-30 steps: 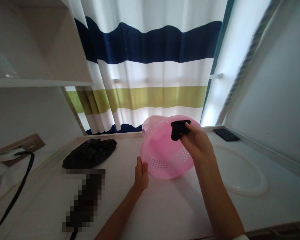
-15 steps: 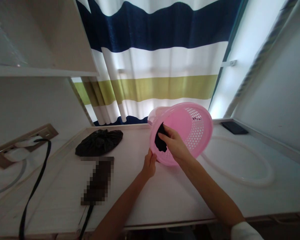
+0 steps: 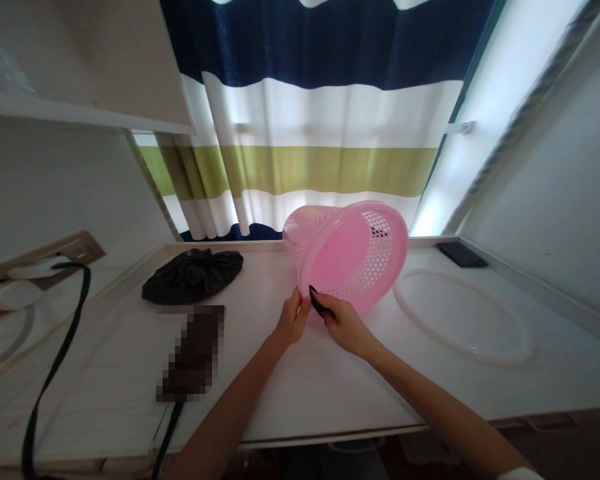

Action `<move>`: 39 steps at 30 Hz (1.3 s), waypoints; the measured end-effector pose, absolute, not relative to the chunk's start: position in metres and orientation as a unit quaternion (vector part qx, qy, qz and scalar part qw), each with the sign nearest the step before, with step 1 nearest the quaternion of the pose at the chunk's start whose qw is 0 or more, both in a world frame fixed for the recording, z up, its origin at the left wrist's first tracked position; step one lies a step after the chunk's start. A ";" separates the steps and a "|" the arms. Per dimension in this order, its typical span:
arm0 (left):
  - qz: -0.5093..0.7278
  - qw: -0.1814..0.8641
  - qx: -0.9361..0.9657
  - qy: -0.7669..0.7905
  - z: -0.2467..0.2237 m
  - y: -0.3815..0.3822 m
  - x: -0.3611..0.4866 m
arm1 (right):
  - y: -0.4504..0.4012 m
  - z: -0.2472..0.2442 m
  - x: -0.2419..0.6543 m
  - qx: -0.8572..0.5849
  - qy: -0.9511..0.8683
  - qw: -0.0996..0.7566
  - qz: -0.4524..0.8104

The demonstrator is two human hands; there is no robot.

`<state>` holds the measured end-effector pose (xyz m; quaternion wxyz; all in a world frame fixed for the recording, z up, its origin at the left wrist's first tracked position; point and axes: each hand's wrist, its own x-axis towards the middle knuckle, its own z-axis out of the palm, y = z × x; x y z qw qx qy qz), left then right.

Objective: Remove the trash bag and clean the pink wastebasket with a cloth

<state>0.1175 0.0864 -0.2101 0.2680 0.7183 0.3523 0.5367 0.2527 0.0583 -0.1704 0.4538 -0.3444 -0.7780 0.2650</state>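
Note:
A pink perforated plastic basket (image 3: 337, 260) is tilted over the white desk, its round mouth facing me and to the right. My left hand (image 3: 293, 318) grips its rim at the lower left. Close beside it, my right hand (image 3: 344, 325) is closed on a black cloth (image 3: 319, 303), at the near edge of the basket's mouth. Most of the cloth is hidden by my fingers. To the right, a pale ring (image 3: 480, 353) shaped like a loose rim lies flat on the desk.
A bunched black plastic bag (image 3: 193, 275) lies at the back left, with a blurred-out dark object (image 3: 193, 353) and its black cord in front. Plugs fill a wall socket (image 3: 40, 270) at left. A flat dark object (image 3: 461, 254) rests at the back right, near the curtain (image 3: 300, 167).
My right hand has drawn the black cloth from inside the basket down to its near rim. The basket has turned slightly, showing more of its outer side; my left hand stays on the rim.

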 end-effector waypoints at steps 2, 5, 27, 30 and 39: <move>0.539 0.259 0.721 0.351 -0.210 0.087 0.118 | 0.058 -0.184 0.258 -0.347 -0.794 0.440 0.234; 0.540 0.240 0.718 0.368 -0.211 0.088 0.119 | 0.060 -0.198 0.269 -0.379 -0.821 0.382 0.192; 0.521 0.142 0.709 0.453 -0.197 0.089 0.138 | 0.147 -0.147 0.453 -0.323 -0.826 -0.003 -0.461; 0.517 0.140 0.715 0.449 -0.196 0.091 0.136 | 0.156 -0.103 0.461 -0.236 -0.839 -0.040 -0.488; 0.499 0.152 0.729 0.443 -0.194 0.094 0.129 | 0.159 0.012 0.414 -0.022 -0.866 -0.124 -0.485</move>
